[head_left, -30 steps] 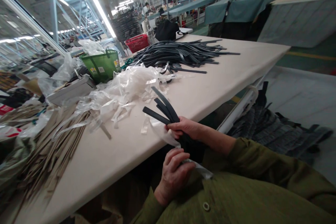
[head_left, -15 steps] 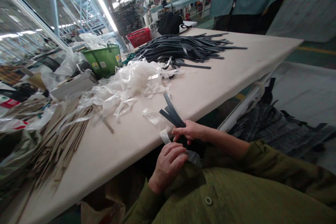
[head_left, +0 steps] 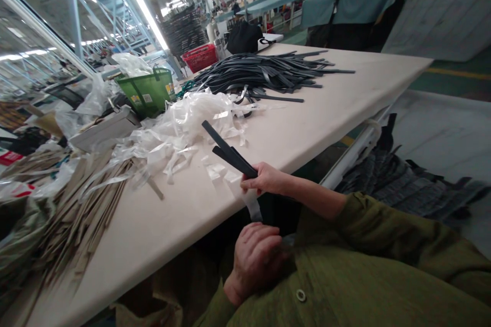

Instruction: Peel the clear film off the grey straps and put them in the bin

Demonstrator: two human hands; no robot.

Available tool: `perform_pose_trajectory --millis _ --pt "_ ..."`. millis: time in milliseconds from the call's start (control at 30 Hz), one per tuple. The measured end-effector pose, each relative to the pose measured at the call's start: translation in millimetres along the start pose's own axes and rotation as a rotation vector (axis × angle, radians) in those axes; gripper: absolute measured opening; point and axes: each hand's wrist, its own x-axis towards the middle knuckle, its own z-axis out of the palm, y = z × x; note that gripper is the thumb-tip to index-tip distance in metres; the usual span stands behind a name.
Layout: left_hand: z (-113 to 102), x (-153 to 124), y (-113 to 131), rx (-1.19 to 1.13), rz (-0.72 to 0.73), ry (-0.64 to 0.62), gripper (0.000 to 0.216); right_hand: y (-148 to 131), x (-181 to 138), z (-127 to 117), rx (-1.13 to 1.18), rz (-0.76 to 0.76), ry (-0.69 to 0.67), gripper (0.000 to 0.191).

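A few dark grey strips (head_left: 230, 156) fan out from my right hand (head_left: 264, 178), which is closed round their near ends just over the table's front edge. Lower down, against the olive shirt, my left hand (head_left: 255, 260) is curled shut with its fingertips hidden. Between the two hands runs a translucent plastic strip (head_left: 253, 207), its lower end passing into my left hand. Loose clear plastic scraps (head_left: 215, 168) lie on the table beside the held strips.
A large pile of dark strips (head_left: 264, 71) covers the table's far part. Crumpled clear plastic (head_left: 192, 115) lies nearer, with brown strips (head_left: 95, 204) at left. A green bag (head_left: 148, 93) and red basket (head_left: 199, 57) stand behind. More dark strips (head_left: 399, 179) fill a low bin at right.
My right hand has shifted left with the dark strips, which now point further left. My left hand has dropped towards the shirt, and more of the plastic strip shows between the hands.
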Motion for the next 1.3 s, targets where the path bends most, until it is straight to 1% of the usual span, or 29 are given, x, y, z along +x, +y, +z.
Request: perform_pose_trajectory --millis 67,100,133,167,200,233,300,333,367,500,700,767,833,900,933,1100,1167,1233,1300 --pt "0 -2 -5 -0.059 -0.310 0.250 0.028 -4 0 -2 0.006 -0.022 0.008 0.023" --pt "-1 1 -9 -0.090 -0.467 0.352 0.031 -4 -1 -1 0.008 -0.032 0.006 0.024" --pt "-1 4 -13 -0.130 -0.602 0.413 0.037 -5 -2 1 0.011 -0.040 0.003 0.024" --pt "0 9 -17 -0.184 -0.704 0.422 0.043 -5 -2 2 0.012 -0.048 0.002 0.024" --pt "1 13 -21 -0.246 -0.776 0.384 0.046 -4 -2 4 0.012 -0.055 0.002 0.023" --pt "3 17 -23 -0.307 -0.826 0.320 0.044 -4 -2 6 0.012 -0.061 0.006 0.022" --pt "10 21 -26 -0.399 -0.888 0.177 0.029 -5 0 6 0.008 -0.077 0.026 0.020" --pt "14 20 -26 -0.427 -0.908 0.132 0.024 -5 2 6 0.003 -0.086 0.041 0.019" --pt "18 19 -25 -0.450 -0.926 0.114 0.022 -6 3 4 -0.003 -0.096 0.058 0.018" --pt "25 12 -22 -0.544 -1.005 0.130 0.022 -11 8 -3 -0.033 -0.125 0.107 0.014" --pt "21 15 -22 -0.623 -1.063 0.087 0.024 -13 10 0 -0.078 -0.148 0.097 0.009" --pt "19 17 -21 -0.668 -1.094 0.076 0.025 -11 10 1 -0.094 -0.157 0.080 0.012" --pt "17 19 -20 -0.754 -1.148 0.085 0.027 -10 6 2 -0.112 -0.171 0.069 0.020" --pt "12 22 -20 -0.863 -1.194 0.168 0.029 -9 -1 2 -0.133 -0.173 0.050 0.030" --pt "9 24 -21 -0.915 -1.205 0.246 0.028 -8 -6 1 -0.142 -0.166 0.038 0.034" --pt "-17 43 -31 -1.128 -1.211 0.741 0.032 -1 -40 -6 -0.102 -0.121 -0.032 0.044" --pt "-28 53 -35 -1.193 -1.196 0.891 0.031 4 -54 -8 -0.087 -0.089 -0.064 0.048" --pt "-34 63 -35 -1.255 -1.173 0.976 0.025 9 -67 -9 -0.083 -0.040 -0.078 0.052" --pt "-35 71 -33 -1.321 -1.166 1.009 0.020 16 -78 -8 -0.094 -0.005 -0.083 0.055"
